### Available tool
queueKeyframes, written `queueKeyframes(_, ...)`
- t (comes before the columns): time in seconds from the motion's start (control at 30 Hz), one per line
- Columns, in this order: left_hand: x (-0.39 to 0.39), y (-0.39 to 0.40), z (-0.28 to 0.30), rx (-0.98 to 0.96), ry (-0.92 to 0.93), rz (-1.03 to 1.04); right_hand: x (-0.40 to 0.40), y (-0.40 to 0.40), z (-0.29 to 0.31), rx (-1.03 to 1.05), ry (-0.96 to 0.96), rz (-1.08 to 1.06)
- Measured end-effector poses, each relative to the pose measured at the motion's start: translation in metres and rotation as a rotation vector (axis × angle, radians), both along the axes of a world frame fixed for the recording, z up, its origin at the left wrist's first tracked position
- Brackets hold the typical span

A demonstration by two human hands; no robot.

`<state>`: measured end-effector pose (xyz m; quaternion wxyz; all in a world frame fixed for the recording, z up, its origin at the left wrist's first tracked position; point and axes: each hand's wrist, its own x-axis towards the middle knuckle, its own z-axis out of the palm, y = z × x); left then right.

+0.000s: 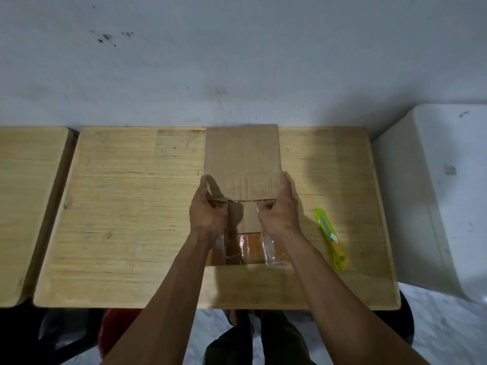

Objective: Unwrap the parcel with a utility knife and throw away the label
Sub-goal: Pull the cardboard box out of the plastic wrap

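Observation:
A brown cardboard parcel [242,159] lies on the wooden table [126,206], its far flap folded open and flat. My left hand [208,206] grips the box's left edge, thumb tucked into the opening. My right hand [279,206] grips the right edge the same way. Loose clear tape [270,251] hangs off the near side of the box, between my wrists. A lime-green utility knife [331,239] lies on the table just right of my right forearm, in neither hand. No label shows.
A second wooden table [29,206] stands to the left across a narrow gap. A white bin-like container [442,196] stands at the table's right end. A grey wall is close behind. My legs and a red stool [118,330] are under the front edge.

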<state>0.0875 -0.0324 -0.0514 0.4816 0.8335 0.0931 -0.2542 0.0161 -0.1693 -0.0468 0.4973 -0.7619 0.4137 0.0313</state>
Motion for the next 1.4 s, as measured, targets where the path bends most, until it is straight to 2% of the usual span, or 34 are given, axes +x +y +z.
queueKeyframes(0.23,0.004,0.0,0.012,-0.124,0.045,0.012,0.013,-0.009,0.008,0.27,0.038,-0.143)
queueKeyframes(0.5,0.009,0.008,0.005,-0.313,0.143,0.114,0.008,-0.016,0.009,0.334,0.032,-0.171)
queueKeyframes(0.57,0.008,0.01,0.002,-0.35,0.167,0.121,0.006,-0.011,0.01,0.33,0.007,-0.166)
queueKeyframes(0.67,0.006,0.008,0.005,-0.482,0.227,0.255,0.003,-0.006,0.011,0.349,-0.056,-0.175)
queueKeyframes(0.83,0.003,0.006,0.002,-0.557,0.196,0.388,-0.003,-0.005,0.01,0.42,-0.145,-0.239)
queueKeyframes(1.03,0.004,0.007,0.008,-0.694,0.212,0.454,-0.007,-0.003,0.02,0.597,-0.39,-0.395)
queueKeyframes(1.4,0.003,0.018,0.021,-0.769,0.28,0.557,-0.02,-0.004,0.033,0.708,-0.436,-0.597)
